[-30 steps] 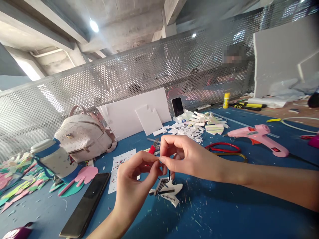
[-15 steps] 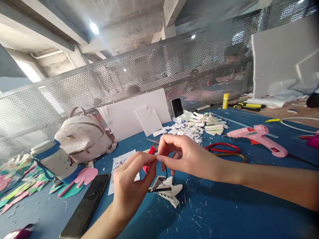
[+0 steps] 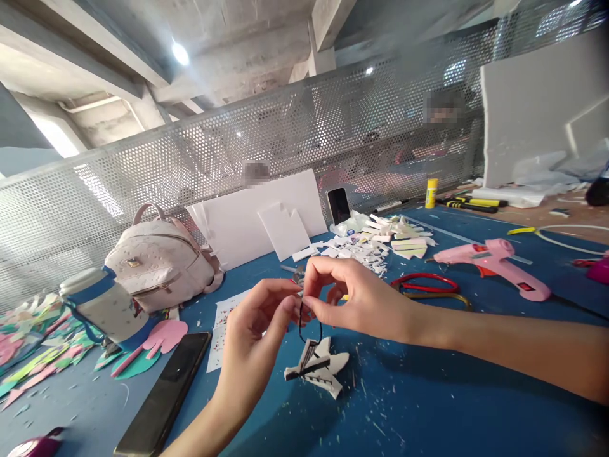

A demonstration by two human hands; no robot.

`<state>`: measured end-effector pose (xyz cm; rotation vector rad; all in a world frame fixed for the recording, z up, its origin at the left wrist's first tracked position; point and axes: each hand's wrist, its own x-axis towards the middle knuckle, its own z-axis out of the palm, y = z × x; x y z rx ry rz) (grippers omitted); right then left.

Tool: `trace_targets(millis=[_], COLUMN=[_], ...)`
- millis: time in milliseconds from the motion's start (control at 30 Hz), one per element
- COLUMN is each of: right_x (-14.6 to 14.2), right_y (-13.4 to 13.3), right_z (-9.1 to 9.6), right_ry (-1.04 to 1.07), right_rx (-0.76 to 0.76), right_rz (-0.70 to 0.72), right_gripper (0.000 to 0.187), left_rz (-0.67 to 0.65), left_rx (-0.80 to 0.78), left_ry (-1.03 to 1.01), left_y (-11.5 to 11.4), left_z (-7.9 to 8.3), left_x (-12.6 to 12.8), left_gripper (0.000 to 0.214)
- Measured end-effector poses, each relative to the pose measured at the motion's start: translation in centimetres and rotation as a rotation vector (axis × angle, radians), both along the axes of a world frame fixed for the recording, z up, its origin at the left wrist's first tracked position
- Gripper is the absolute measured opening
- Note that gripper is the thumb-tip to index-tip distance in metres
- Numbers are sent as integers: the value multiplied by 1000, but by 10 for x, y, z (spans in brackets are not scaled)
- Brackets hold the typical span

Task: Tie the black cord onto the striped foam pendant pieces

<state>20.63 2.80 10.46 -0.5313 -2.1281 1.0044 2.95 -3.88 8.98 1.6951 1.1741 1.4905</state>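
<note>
My right hand [image 3: 354, 295] pinches a thin black cord [image 3: 320, 333] between thumb and forefinger. The cord hangs as a loop below my fingertips, down to a small white cutout with black strips [image 3: 316, 371] on the blue table. My left hand [image 3: 257, 339] is close beside the right, its thumb and forefinger tips apart near the top of the cord. Partly hidden behind my fingers is a metal-tipped tool [image 3: 297, 274]. A paper sheet with tiny coloured specks [image 3: 219, 336] lies behind my left hand.
A pink glue gun [image 3: 495, 260] and red-handled scissors [image 3: 428, 279] lie right. Foam scraps [image 3: 375, 244] are heaped behind my hands. Left are a phone [image 3: 164, 393], a tumbler [image 3: 109, 308] and a backpack [image 3: 159, 260]. A perforated metal screen [image 3: 285, 139] stands behind the table.
My left thumb and forefinger have parted from their pinch, and that hand has shifted slightly. More of the cord loop and the cutout now shows. My right hand stays nearly still.
</note>
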Motion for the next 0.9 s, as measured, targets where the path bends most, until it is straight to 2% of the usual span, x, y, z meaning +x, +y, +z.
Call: trace_targets(millis=[167, 367, 567, 900], right_x=[-4, -6, -6, -8], right_y=[-1, 0, 5, 10], right_z=[-7, -9, -9, -11], right_ry=[47, 107, 141, 194], right_rx=[-54, -107, -275, -304], right_rz=[31, 83, 166, 214], right_gripper=[9, 10, 17, 20], left_rz=[-97, -124, -187, -229], left_rx=[-104, -188, -249, -251], left_ry=[-190, -317, -471, -509], left_y=[5, 6, 5, 9], left_z=[-4, -7, -7, -8], left_x=[2, 3, 1, 0], left_gripper=[8, 14, 15, 12])
